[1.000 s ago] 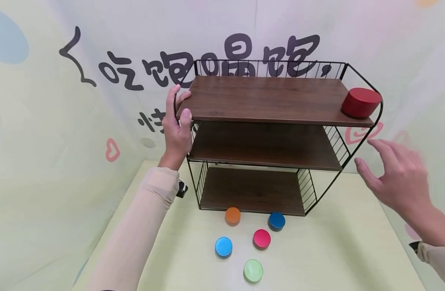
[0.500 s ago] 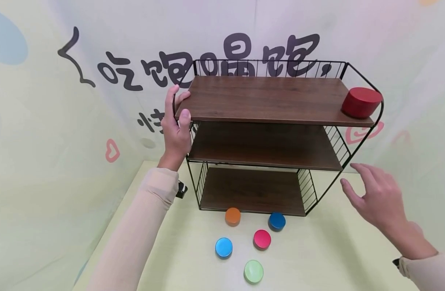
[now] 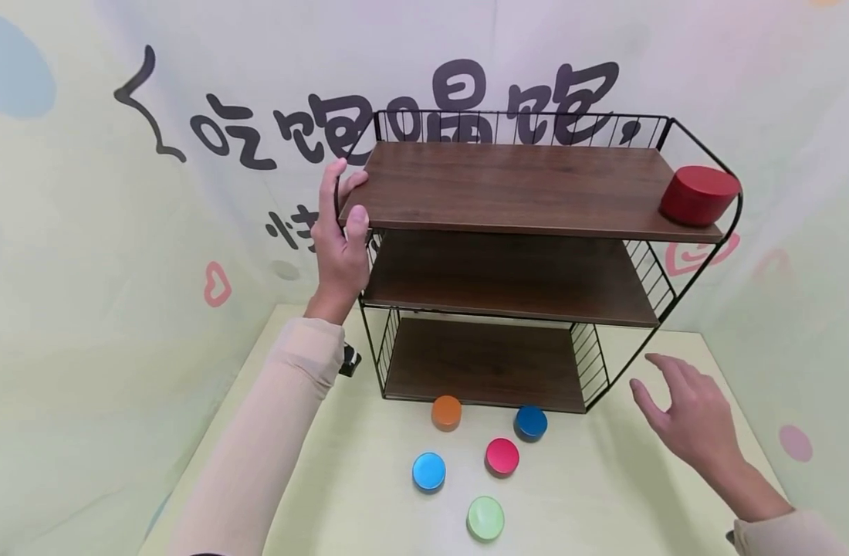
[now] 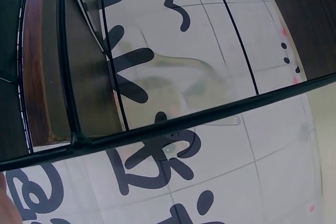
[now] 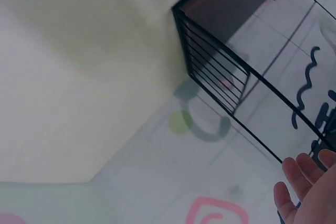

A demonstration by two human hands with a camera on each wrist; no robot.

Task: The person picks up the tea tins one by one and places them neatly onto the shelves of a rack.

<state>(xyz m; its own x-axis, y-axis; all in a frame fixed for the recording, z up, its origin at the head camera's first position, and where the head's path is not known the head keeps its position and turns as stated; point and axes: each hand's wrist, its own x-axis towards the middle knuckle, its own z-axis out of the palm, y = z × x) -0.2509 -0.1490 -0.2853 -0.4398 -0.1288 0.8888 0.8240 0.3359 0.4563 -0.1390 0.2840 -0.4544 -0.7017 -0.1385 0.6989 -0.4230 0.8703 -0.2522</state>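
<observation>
A three-tier shelf rack point(image 3: 508, 185) with brown wooden boards and a black wire frame stands on the table. My left hand point(image 3: 341, 255) grips its upper left side, thumb at the front edge of the top board; in the left wrist view the black frame point(image 4: 157, 128) fills much of the picture. A red round box point(image 3: 699, 196) sits at the right end of the top board. Right of the rack's lower part, my right hand point(image 3: 695, 417) hangs with relaxed fingers and holds nothing. Its fingers point(image 5: 299, 174) show at the lower right of the right wrist view.
Several small round pieces lie before the rack: orange point(image 3: 447, 414), dark blue point(image 3: 531, 423), red point(image 3: 502, 457), light blue point(image 3: 428, 472) and pale green point(image 3: 485, 518). A pale table point(image 3: 591, 494) bears them. Behind hangs a printed white sheet point(image 3: 153, 232).
My right hand has come down and to the left, from beside the middle board to beside the rack's lower right. The left hand keeps its grip; the view has shifted slightly.
</observation>
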